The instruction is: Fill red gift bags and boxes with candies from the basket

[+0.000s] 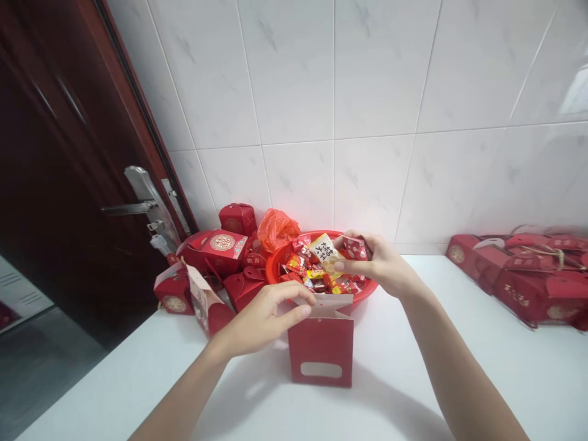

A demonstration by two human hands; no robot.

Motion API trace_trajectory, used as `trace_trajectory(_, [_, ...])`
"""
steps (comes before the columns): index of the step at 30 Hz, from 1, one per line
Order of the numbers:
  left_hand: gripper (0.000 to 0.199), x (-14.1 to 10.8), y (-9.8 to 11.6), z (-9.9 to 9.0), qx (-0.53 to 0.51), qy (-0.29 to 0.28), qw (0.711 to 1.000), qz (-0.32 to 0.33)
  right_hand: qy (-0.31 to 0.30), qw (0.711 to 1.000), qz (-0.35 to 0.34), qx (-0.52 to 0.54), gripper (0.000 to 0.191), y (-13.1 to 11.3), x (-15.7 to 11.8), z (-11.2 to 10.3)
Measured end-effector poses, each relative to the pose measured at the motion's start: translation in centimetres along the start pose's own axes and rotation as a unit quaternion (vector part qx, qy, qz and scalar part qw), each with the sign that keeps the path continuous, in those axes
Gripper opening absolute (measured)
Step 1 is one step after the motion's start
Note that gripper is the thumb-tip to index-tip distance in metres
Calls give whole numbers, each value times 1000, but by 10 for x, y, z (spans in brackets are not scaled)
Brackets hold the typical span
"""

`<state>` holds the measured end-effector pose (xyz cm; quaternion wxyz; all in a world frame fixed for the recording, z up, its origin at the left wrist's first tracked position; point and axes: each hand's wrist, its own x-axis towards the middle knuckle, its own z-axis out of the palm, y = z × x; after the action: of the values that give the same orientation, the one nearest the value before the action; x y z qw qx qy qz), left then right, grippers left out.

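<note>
A red paper gift box [320,349] stands upright on the table with its top open and a pale oval patch low on its front. My left hand [269,312] grips its upper left edge, with thumb and fingers curved around the rim. Behind it is a red plastic basin [272,269] filled with small wrapped candies [316,275]. Over the basin, my right hand [379,263] holds a cream and yellow candy packet [327,254] between thumb and fingers. A dark red packet [355,248] also shows in the same hand.
Several red gift boxes [220,248] are piled left of the basin, near an orange-red plastic bag [278,229]. More red boxes [519,275] lie at the right on the white table [395,380]. A tiled wall [298,92] rises behind; a dark door [68,122] with a handle is at left.
</note>
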<state>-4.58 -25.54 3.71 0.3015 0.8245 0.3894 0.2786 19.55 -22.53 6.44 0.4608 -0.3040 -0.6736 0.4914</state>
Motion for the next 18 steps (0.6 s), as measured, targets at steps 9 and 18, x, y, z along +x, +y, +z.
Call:
trace_trajectory(9, [51,0,-1,11,-136,-41,990,-15,-163,982,-28,-90,22,-18,-21,7])
trace_trajectory(18, [71,-6,4,6,-10,-53,999,-7,-243,911,-3,-335,18,-22,-25,10])
